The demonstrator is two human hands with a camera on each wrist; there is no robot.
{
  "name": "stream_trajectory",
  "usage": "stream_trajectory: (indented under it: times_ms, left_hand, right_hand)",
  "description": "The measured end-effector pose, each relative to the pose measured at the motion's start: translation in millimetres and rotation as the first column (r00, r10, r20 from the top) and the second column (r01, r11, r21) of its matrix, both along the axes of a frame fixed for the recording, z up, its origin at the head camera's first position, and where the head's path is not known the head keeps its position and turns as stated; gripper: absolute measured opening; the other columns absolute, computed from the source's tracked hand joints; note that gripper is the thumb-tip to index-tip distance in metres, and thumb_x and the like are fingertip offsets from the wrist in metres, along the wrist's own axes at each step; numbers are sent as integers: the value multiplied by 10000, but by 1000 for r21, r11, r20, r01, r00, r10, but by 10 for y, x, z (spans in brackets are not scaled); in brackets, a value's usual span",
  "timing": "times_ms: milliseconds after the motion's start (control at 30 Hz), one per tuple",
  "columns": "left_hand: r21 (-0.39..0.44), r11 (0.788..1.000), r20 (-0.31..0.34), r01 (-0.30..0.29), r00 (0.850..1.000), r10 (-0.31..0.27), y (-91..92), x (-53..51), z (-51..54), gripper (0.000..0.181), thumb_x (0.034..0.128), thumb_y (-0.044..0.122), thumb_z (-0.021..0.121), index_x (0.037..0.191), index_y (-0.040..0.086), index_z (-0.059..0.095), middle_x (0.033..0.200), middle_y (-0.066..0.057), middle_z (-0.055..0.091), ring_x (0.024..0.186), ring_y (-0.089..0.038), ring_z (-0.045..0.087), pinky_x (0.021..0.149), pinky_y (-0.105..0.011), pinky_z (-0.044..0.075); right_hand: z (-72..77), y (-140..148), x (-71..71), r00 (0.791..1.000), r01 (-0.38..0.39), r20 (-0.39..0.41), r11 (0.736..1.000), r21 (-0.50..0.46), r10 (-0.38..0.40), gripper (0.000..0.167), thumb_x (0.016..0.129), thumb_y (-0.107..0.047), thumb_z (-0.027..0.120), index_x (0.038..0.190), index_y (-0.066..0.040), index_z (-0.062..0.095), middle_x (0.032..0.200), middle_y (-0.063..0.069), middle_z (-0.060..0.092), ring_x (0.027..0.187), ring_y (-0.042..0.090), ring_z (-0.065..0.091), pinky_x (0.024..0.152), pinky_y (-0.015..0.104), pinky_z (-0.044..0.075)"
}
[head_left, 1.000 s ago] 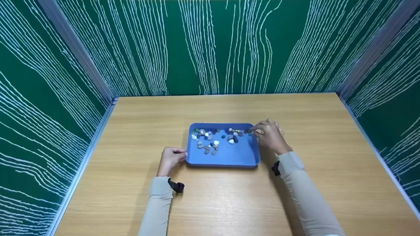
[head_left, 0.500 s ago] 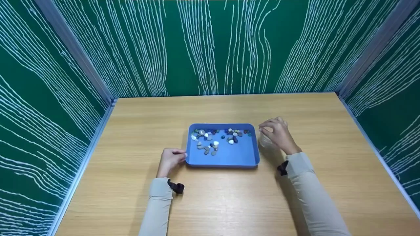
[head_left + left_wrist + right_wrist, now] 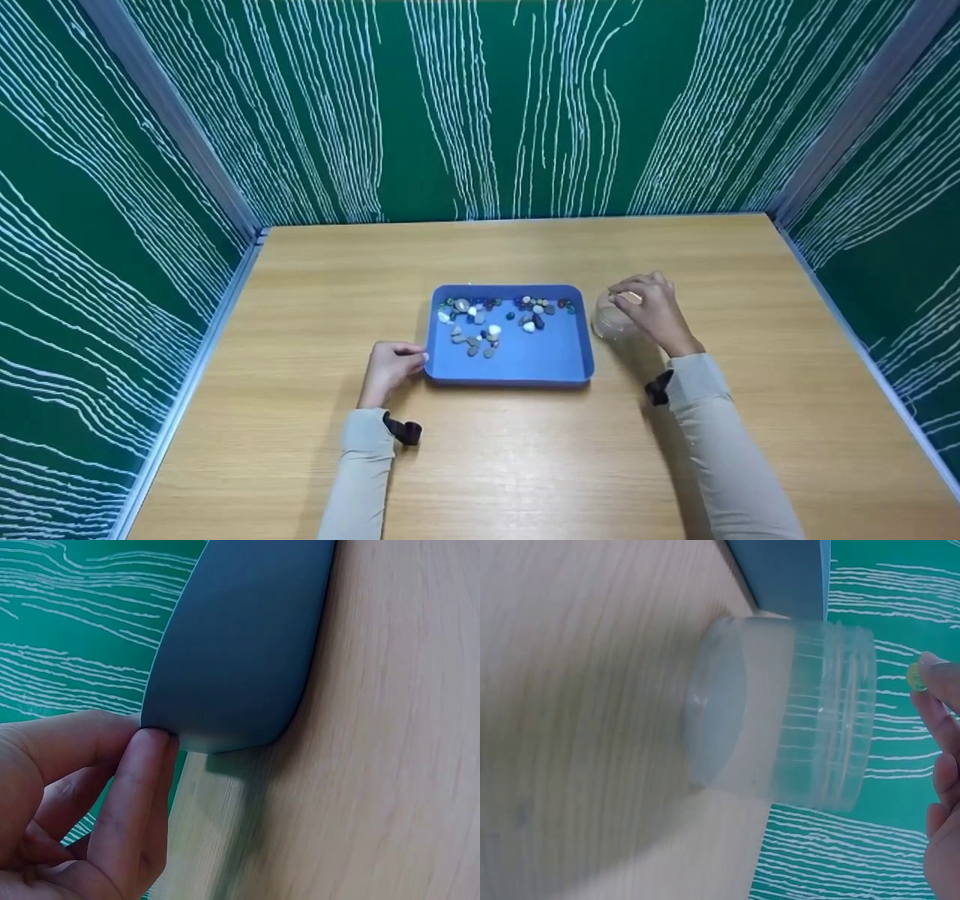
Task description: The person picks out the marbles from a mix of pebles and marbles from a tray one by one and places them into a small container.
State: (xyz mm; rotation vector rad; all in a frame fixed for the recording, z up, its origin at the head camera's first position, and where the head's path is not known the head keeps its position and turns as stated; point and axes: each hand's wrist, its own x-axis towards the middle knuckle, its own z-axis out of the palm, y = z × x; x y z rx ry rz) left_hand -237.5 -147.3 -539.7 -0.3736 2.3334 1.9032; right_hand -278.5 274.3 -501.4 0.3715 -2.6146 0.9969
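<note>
Between my right thumb and fingertip is a small yellow-green glass marble [image 3: 913,677]. My right hand [image 3: 657,313] pinches it just above the mouth of a clear plastic jar [image 3: 780,712], which stands upright on the table right of the tray. Inside the jar I make out no contents. With thumb and fingers, my left hand [image 3: 390,369] pinches the left rim of the blue tray [image 3: 544,356]; in the left wrist view the fingertips meet at the tray's edge [image 3: 225,652]. Grey pebbles [image 3: 472,341], white stones and dark, coloured marbles lie scattered in it.
The tray and jar stand on a wooden table [image 3: 480,457]. Green panels [image 3: 420,112] with white wavy lines rise at the back and both sides, joined by grey corner posts [image 3: 172,112].
My right hand has moved away from the tray's back right corner, rightward to above the jar, carrying the marble. The left hand stays at the tray's rim.
</note>
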Motion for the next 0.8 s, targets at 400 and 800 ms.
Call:
stream_trajectory:
  times_ms: [400,800]
  left_hand:
    - [19,1000,-8,0,1000,1,3,6,6,187,780,-91,693,965,-117,699,860,-143,710,690,-110,648,692,-241,618]
    - [26,1000,-15,-5,1000,5,-1,5,-5,180,774,-74,694,948,-118,708,822,-113,709,682,-109,643,670,-230,613]
  right_hand:
    - [-72,141,32,998,44,37,999,-24,-43,159,875,-74,687,1010,-2,728,1064,181,690,899,225,426,781,338,291]
    - [-131,167,35,999,42,19,999,-10,-42,143,864,-58,696,986,2,737,1049,190,697,893,236,446,789,363,290]
